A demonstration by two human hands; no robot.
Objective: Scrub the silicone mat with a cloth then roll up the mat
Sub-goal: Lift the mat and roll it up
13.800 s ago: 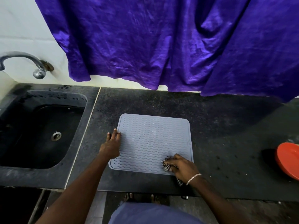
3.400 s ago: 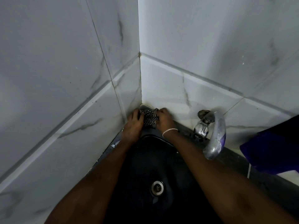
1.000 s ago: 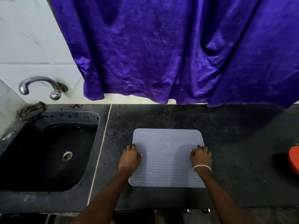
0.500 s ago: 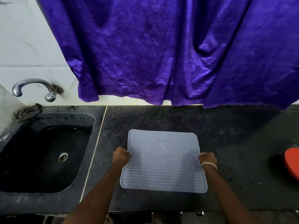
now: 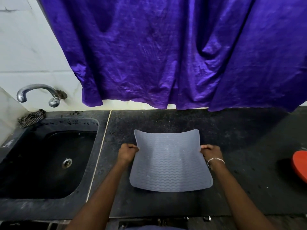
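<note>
The grey silicone mat (image 5: 169, 163), ribbed with wavy lines, is lifted off the black counter and sags between my hands. My left hand (image 5: 127, 152) pinches its left edge and my right hand (image 5: 211, 153), with a bracelet at the wrist, pinches its right edge. The far corners curl upward. The checkered cloth (image 5: 31, 117) lies bunched on the sink's back left corner, under the tap, away from both hands.
A black sink (image 5: 49, 188) is set into the counter (image 5: 249, 171) on the left, with a chrome tap (image 5: 38, 93) above it. A purple curtain (image 5: 166, 55) hangs behind the counter. A red dish (image 5: 300, 168) sits at the right edge.
Both hands have closed on the mat's side edges and raised it, so it now bows between them instead of lying flat. Earlier the cloth was left at the sink corner.
</note>
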